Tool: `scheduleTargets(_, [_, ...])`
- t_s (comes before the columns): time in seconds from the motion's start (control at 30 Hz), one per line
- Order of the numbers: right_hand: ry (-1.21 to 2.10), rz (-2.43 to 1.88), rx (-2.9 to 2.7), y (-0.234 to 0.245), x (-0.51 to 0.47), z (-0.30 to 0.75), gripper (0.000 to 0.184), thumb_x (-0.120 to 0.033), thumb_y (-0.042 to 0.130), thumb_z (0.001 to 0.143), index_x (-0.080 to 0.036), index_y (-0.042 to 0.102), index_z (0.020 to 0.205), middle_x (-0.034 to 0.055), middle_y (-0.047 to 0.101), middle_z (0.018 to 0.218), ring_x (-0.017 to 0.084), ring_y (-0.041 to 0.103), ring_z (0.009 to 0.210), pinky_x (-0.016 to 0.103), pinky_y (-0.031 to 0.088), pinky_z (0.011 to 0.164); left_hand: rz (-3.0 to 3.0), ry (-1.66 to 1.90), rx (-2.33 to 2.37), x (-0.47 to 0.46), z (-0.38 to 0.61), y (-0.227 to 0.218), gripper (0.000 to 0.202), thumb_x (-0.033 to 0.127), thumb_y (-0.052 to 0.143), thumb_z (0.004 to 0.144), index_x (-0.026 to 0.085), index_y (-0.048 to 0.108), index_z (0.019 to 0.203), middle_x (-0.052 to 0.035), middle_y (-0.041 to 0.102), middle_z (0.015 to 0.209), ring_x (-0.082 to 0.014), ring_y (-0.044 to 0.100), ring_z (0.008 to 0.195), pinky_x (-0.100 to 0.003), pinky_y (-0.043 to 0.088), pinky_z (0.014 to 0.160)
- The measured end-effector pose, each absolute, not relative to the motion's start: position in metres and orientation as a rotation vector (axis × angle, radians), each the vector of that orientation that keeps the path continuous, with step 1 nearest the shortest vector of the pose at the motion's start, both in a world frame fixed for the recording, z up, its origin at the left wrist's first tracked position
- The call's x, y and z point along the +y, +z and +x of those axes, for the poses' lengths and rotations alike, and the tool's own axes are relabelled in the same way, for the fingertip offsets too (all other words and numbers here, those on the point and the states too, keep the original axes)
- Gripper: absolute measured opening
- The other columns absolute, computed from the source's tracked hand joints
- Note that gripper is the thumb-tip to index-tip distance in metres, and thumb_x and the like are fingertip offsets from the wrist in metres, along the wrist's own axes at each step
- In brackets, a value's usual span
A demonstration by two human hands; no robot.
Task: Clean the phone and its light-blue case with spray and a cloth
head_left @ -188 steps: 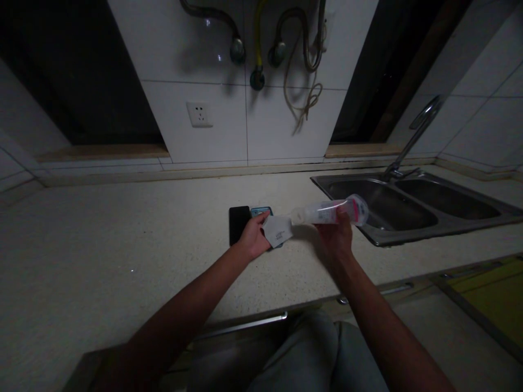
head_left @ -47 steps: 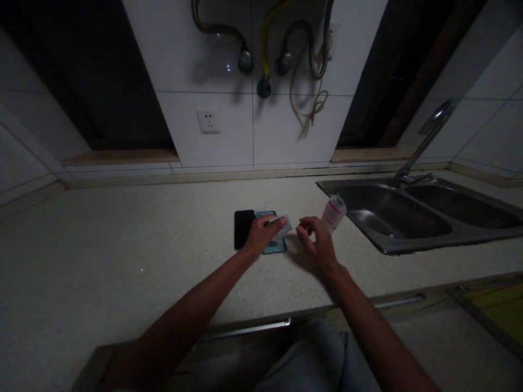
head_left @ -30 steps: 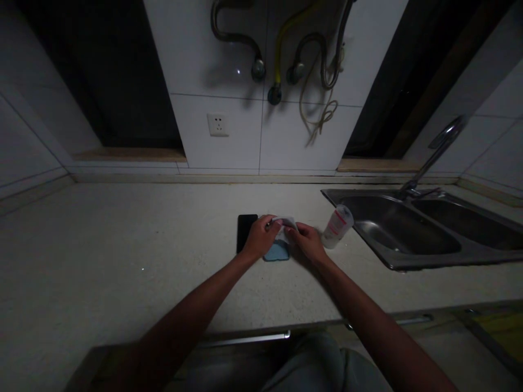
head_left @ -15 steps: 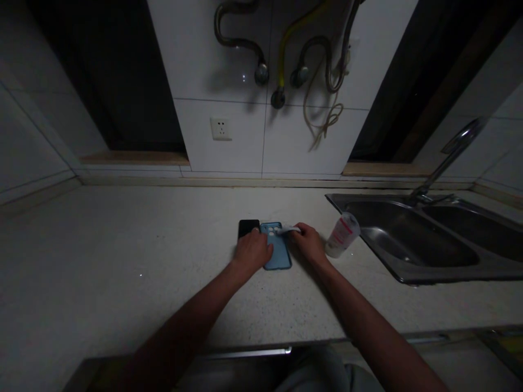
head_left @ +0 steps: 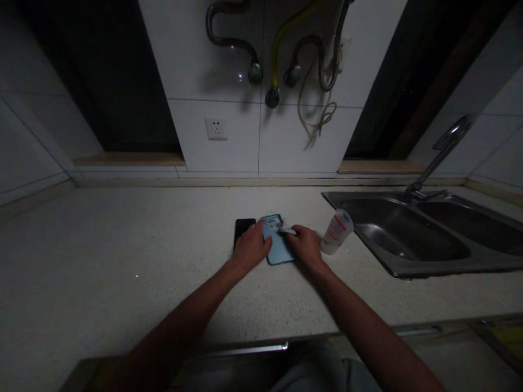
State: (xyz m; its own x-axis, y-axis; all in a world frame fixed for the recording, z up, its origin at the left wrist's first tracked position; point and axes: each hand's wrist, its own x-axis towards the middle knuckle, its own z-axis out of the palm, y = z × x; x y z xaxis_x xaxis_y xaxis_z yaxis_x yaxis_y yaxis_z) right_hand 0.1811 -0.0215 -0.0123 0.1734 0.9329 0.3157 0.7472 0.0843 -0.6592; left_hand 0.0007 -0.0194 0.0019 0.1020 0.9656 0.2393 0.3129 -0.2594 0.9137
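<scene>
A light-blue phone case (head_left: pixel 281 252) with camera cutouts at its far end lies on the counter in front of me, turned slightly. My left hand (head_left: pixel 250 247) is closed on the case's left edge, thumb on its inner face. Partly under that hand and to its left is a black phone (head_left: pixel 242 228). Between the fingers of my right hand (head_left: pixel 307 246) is a white tissue or cloth (head_left: pixel 287 228), pinched and touching the case near the cutouts. Just right of that hand stands a clear plastic cup (head_left: pixel 337 232) with pink print, looking tilted in this view.
The pale countertop (head_left: pixel 171 261) stretches to both sides. A steel double sink (head_left: pixel 388 267) with a faucet (head_left: pixel 433 160) is at the right. On the tiled wall behind are a socket (head_left: pixel 216 129), hoses and a tied cord (head_left: pixel 321 122).
My left hand has shifted from resting over the phone and case to gripping the case's edge. The case has turned slightly and moved up. The view has swung a little right.
</scene>
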Motion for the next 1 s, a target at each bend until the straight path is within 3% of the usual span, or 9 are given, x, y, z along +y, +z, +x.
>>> scheduleTargets(0.13, [0.492, -1.455, -1.387, -0.011, -0.02, 0.183, 0.031, -0.044, 0.058, 0.08, -0.017, 0.073, 0.078, 0.0022, 0.066, 0.066, 0.017, 0.054, 0.06, 0.027, 0.035, 0.055, 1.333, 1.418, 1.221, -0.011, 0.007, 0.01, 0.064, 0.024, 0.08, 0.068, 0.02, 0.055, 0.126, -0.0135, 0.058, 0.125, -0.0267, 0.06, 0.107, -0.042, 0.043, 0.102])
scheduleTargets(0.3, [0.769, -1.326, -1.452, -0.011, -0.019, 0.177, 0.031, -0.046, 0.06, 0.074, -0.017, 0.068, 0.067, -0.0011, 0.055, 0.058, 0.014, 0.046, 0.056, 0.025, 0.033, 0.052, 0.654, 1.163, 0.688, -0.011, 0.014, 0.017, 0.029, 0.039, 0.072, 0.077, 0.016, 0.062, 0.092, -0.0082, 0.068, 0.087, -0.0226, 0.067, 0.088, -0.037, 0.053, 0.088])
scheduleTargets(0.4, [0.836, -1.315, -1.479, -0.012, -0.019, 0.174, 0.033, -0.048, 0.062, 0.073, -0.017, 0.065, 0.062, -0.0019, 0.052, 0.054, 0.013, 0.045, 0.054, 0.024, 0.032, 0.05, 0.462, 0.993, 0.635, -0.018, 0.017, 0.02, 0.032, 0.049, 0.063, 0.083, 0.017, 0.062, 0.077, -0.0066, 0.067, 0.071, -0.0232, 0.068, 0.076, -0.04, 0.055, 0.085])
scheduleTargets(0.57, [1.009, -1.267, -1.221, 0.0, -0.019, 0.18, 0.034, -0.051, 0.066, 0.071, -0.017, 0.065, 0.074, -0.0017, 0.055, 0.054, 0.011, 0.042, 0.046, 0.024, 0.029, 0.042, 0.353, 0.89, 0.634, -0.025, 0.019, 0.018, 0.053, 0.058, 0.041, 0.093, 0.013, 0.068, 0.089, -0.0119, 0.071, 0.078, -0.0247, 0.069, 0.071, -0.045, 0.057, 0.078])
scheduleTargets(0.7, [1.163, -1.236, -0.974, 0.006, -0.017, 0.19, 0.039, -0.056, 0.069, 0.07, -0.019, 0.056, 0.068, -0.006, 0.044, 0.046, 0.007, 0.031, 0.038, 0.023, 0.019, 0.037, 0.315, 0.884, 0.629, -0.027, 0.022, 0.012, 0.058, 0.06, 0.039, 0.095, 0.01, 0.067, 0.097, -0.0159, 0.073, 0.089, -0.0257, 0.071, 0.076, -0.043, 0.057, 0.077])
scheduleTargets(0.83, [1.209, -1.226, -0.957, -0.002, -0.017, 0.188, 0.044, -0.059, 0.074, 0.066, -0.018, 0.058, 0.07, -0.0034, 0.05, 0.051, 0.009, 0.043, 0.041, 0.022, 0.03, 0.04, 0.309, 0.834, 0.601, -0.031, 0.027, 0.008, 0.062, 0.062, 0.033, 0.096, 0.01, 0.068, 0.098, -0.0171, 0.072, 0.088, -0.0274, 0.071, 0.076, -0.045, 0.057, 0.075])
scheduleTargets(1.0, [0.836, -1.303, -1.259, -0.008, -0.022, 0.177, 0.042, -0.06, 0.066, 0.078, -0.019, 0.062, 0.073, 0.0003, 0.058, 0.064, 0.015, 0.054, 0.053, 0.026, 0.04, 0.045, 0.324, 0.838, 0.593, -0.033, 0.03, 0.008, 0.06, 0.063, 0.035, 0.095, 0.014, 0.068, 0.085, -0.013, 0.07, 0.072, -0.0261, 0.068, 0.066, -0.045, 0.056, 0.074])
